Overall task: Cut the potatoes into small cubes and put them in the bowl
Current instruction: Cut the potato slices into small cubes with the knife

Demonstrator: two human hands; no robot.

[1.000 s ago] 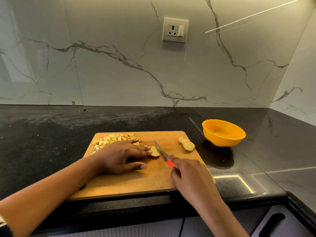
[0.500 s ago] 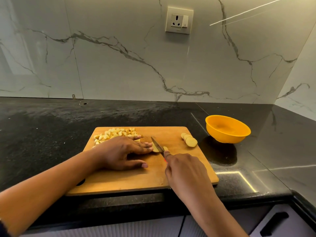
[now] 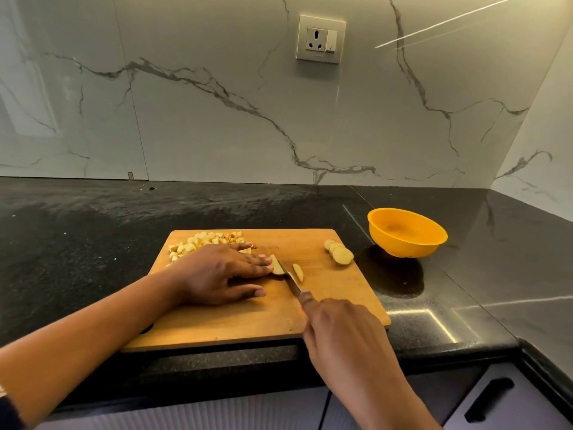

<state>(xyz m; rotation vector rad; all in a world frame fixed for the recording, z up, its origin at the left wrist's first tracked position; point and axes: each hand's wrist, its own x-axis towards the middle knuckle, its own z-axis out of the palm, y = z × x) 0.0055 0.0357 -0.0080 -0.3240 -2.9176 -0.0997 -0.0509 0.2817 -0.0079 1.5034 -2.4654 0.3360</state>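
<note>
A wooden cutting board [image 3: 325, 308] lies on the black counter. My left hand [image 3: 220, 274] lies flat on it, straight fingertips pressing a potato slice [image 3: 278, 268]. My right hand [image 3: 344, 330] grips a red-handled knife [image 3: 290, 279]; its blade rests on the board against that slice. A cut strip [image 3: 298, 272] lies just right of the blade. A pile of potato cubes [image 3: 201, 242] sits at the board's far left, partly behind my left hand. Round potato slices [image 3: 339, 252] overlap at the far right of the board. The orange bowl [image 3: 407, 232] stands right of the board.
The black stone counter [image 3: 93, 231] runs along a marble wall with a socket [image 3: 321, 38]. Its front edge lies just under the board. Drawer fronts with a dark handle [image 3: 488, 398] show below on the right.
The knife has come down through the slice, and a cut strip now lies to the right of the blade. My left hand has stayed on the slice. The view shifted slightly.
</note>
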